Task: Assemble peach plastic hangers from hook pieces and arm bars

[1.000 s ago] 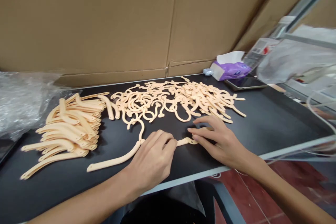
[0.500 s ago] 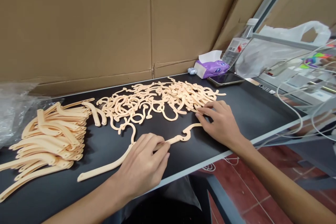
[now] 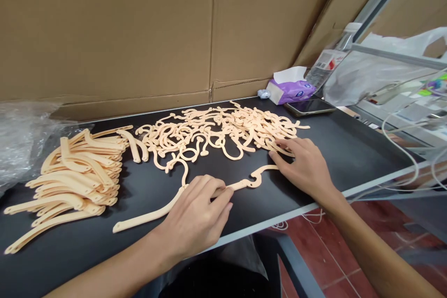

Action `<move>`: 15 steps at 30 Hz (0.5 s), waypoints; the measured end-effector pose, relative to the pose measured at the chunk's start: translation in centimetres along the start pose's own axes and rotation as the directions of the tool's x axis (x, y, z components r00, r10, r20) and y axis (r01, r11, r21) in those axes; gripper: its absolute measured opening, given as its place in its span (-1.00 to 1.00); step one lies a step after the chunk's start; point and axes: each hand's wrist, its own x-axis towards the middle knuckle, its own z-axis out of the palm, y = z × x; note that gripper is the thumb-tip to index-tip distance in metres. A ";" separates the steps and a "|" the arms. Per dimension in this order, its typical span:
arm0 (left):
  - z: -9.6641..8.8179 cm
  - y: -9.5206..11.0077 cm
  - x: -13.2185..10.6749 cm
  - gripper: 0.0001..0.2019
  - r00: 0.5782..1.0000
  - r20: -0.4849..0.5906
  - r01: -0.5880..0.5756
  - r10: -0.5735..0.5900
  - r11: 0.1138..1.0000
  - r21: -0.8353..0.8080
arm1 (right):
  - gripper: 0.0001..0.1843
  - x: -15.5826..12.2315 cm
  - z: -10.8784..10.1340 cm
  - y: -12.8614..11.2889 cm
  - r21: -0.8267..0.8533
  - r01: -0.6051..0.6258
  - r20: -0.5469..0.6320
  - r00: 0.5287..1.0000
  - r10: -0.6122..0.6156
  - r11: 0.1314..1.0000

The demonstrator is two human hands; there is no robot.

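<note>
My left hand [image 3: 200, 209] is closed over a long, curved beige plastic hanger arm [image 3: 148, 218] near the front of the black table. One end of the arm sticks out to the left; a slim hook [image 3: 183, 170] rises behind the hand. On its right, a straight beige end joins an S-shaped hook piece [image 3: 254, 181], which runs toward my right hand [image 3: 302, 163]. That hand reaches to the near right edge of a pile of beige hooks [image 3: 240, 125], thumb and fingers slightly apart, fingertips touching the pile. Whether they grip one hook is hidden.
A stack of beige hanger arms [image 3: 80, 172] lies left, beside clear plastic wrap [image 3: 24, 144]. At the back right are a purple tissue pack [image 3: 293, 91], a phone [image 3: 310, 106] and a bottle [image 3: 330, 63]. Cardboard [image 3: 139, 32] stands behind; white cables [image 3: 401, 149] hang right.
The whole view has shifted, so everything appears further right. Both hands keep nearly the same places relative to the hanger pieces and the hook pile.
</note>
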 end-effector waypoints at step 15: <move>0.0 0.1 0.0 -0.77 1.000 -0.021 -0.022 0.021 0.999 -0.026 | -0.94 -0.5 -1.5 -2.5 0.201 0.207 -0.382 0.917 -0.118 0.957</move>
